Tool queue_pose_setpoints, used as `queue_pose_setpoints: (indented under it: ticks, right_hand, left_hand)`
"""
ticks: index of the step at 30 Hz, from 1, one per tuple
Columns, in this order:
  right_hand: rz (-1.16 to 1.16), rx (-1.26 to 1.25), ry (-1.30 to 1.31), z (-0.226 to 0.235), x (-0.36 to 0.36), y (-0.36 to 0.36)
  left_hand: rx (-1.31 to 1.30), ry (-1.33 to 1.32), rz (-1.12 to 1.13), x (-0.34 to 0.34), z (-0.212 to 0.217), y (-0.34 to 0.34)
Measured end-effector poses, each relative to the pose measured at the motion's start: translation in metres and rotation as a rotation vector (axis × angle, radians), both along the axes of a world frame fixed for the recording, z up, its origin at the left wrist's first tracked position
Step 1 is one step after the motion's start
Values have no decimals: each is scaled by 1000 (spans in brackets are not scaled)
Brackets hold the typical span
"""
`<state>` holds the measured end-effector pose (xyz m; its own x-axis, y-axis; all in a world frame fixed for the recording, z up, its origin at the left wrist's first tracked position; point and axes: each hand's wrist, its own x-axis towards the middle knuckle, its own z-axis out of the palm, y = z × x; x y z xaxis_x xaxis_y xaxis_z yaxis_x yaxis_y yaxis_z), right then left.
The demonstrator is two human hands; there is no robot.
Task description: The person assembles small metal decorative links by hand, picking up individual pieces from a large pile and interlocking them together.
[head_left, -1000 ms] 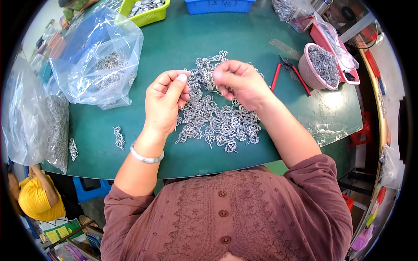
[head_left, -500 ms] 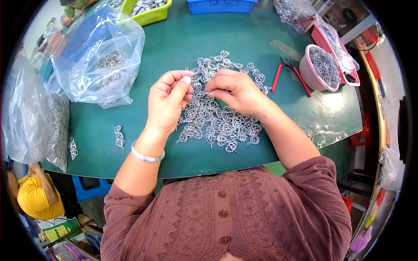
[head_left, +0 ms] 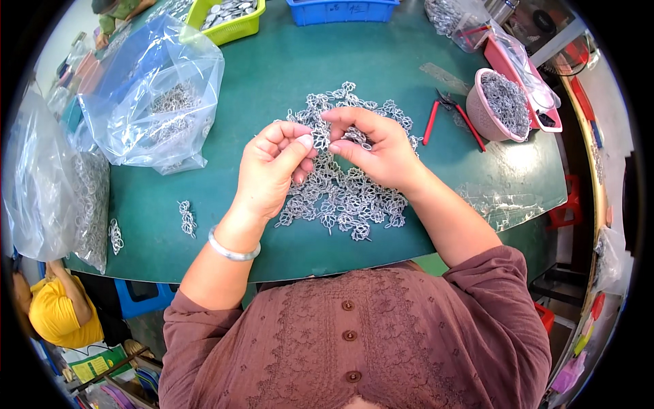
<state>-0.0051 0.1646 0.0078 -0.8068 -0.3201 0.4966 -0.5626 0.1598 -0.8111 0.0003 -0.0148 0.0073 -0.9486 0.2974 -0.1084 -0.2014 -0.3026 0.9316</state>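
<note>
On the green table, your left hand and right hand both pinch the one silver lace mesh at its middle. Two clear bags lie left; one pink bowl and one red-handled pliers right.

Silver metal pieces on a dark green table.

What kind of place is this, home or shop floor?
Likely a small hand-assembly workshop, not a home. A heap of small metal parts lies on a green table, more fill clear bags and a pink bowl, and red pliers lie nearby.
</note>
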Motion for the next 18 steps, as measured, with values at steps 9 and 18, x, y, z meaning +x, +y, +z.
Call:
queue_pose_setpoints:
  ticks: [9, 18]
  right_hand:
    - [79, -93, -430, 2, 2, -1]
    - [199, -306, -789, 5, 3, 0]
  left_hand:
    - [-16, 73, 61, 5, 1, 5]
    - [4, 71, -19, 7, 3, 4]
